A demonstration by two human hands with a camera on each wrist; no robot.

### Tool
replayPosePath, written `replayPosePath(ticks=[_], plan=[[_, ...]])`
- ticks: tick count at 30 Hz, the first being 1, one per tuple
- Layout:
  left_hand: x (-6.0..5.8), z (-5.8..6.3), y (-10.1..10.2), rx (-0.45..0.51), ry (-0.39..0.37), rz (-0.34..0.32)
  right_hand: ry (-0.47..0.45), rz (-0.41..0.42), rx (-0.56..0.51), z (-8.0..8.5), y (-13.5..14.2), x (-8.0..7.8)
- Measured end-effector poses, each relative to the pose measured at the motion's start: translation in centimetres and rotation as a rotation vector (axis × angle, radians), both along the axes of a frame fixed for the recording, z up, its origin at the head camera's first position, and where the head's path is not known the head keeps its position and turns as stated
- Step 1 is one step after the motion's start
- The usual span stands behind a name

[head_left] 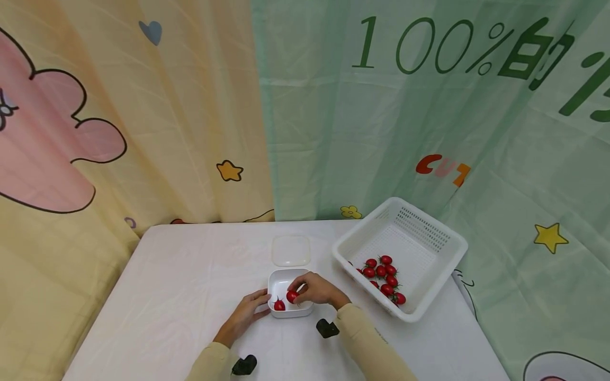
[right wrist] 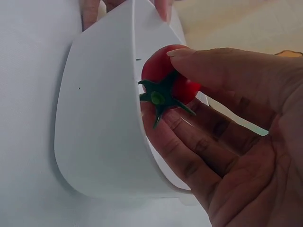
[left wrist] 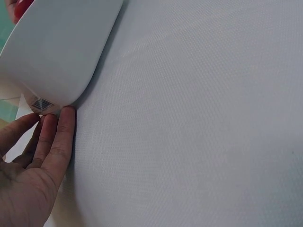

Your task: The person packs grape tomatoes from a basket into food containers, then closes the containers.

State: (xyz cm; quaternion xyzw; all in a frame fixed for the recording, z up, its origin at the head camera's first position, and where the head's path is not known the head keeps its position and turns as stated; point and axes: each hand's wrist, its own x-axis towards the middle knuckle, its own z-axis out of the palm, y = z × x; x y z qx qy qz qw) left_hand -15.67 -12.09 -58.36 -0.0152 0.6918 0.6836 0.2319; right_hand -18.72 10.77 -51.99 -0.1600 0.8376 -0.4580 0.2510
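My right hand (head_left: 315, 289) pinches a red cherry tomato (right wrist: 163, 75) between thumb and fingers, just inside the rim of a small white box (head_left: 292, 313). The tomato's green calyx faces the right wrist camera. Another cherry tomato (head_left: 279, 305) lies on the box's floor at the near left. My left hand (head_left: 247, 312) rests its extended fingertips (left wrist: 67, 113) against the box's left wall, beside a small barcode label (left wrist: 41, 103). From the left wrist, the box's outer wall hides most of its inside.
A large white perforated basket (head_left: 436, 288) stands tilted at the right, with several cherry tomatoes (head_left: 387, 289) gathered at its near left. A translucent lid (head_left: 290, 251) lies flat behind the box. White cloth covers the table (head_left: 190, 275); printed curtains (head_left: 310, 132) hang at its back edge.
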Motion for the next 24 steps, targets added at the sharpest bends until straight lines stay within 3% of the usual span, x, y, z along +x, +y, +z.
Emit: replayPosePath(ticks=[8, 17, 24], plan=[[-0.1, -0.1, 0.0, 0.009, 0.012, -0.010, 0.006, 0.024, 0.029, -0.4, -0.2, 0.0], [-0.3, 0.0, 0.1, 0.003, -0.001, 0.007, -0.007, 0.043, -0.053, -0.2, 0.2, -0.2], [-0.4, -0.1, 0.0, 0.012, -0.001, 0.002, 0.027, 0.007, -0.079, 0.2, 1.4, -0.4]])
